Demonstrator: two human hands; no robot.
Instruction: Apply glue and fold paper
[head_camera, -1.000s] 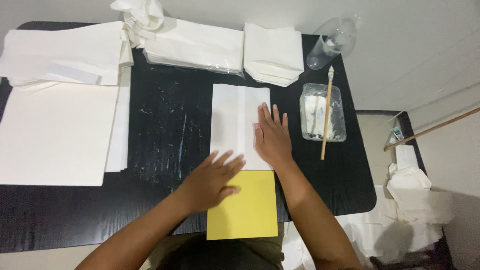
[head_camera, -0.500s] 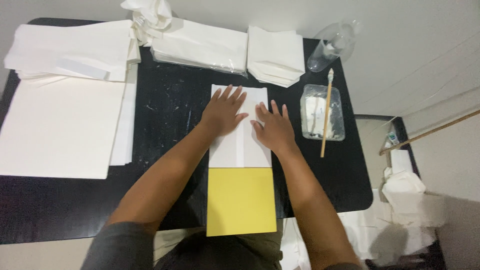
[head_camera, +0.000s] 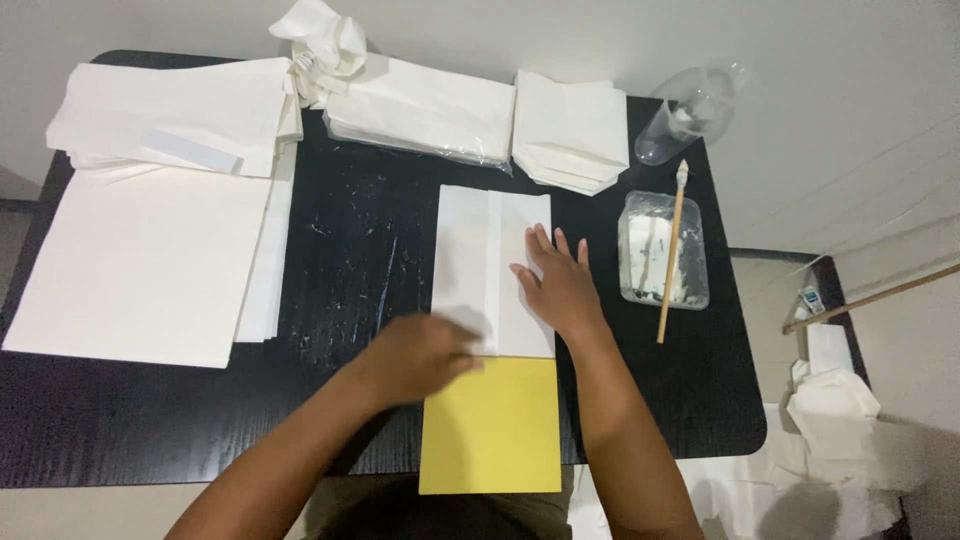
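- While the right hand (head_camera: 560, 290) lies flat, fingers spread and grasping nothing, on the right half of the folded white sheet (head_camera: 492, 270), the left hand (head_camera: 420, 355) is a blur at the sheet's lower left corner; its grip cannot be told through the blur.
- The sheet lies in the middle of the black surface (head_camera: 150, 420), long side running away from the person, with a straight fold line down its length.
- Half a second ago the left hand pressed flat on the upper part of the sheet beside the right one; it has since slid down toward the person along the left flap. Judged from that, the hand is smoothing the flap along its length while the right hand pins the sheet.
- The sheet itself has not shifted between the pictures.
- A yellow card (head_camera: 492, 425) touches the sheet's near edge and hangs over the front edge of the surface.
- To the right stand a clear tray (head_camera: 690, 285) with white paste and a thin wooden brush (head_camera: 670, 260) laid across it; behind them lies a clear plastic bottle (head_camera: 690, 115) on its side.
- Along the far edge sit stacks of folded white paper (head_camera: 570, 130) and a crumpled white wad (head_camera: 320, 40).
- To the left lies a large white sheet pile (head_camera: 140, 260), well apart from both hands.
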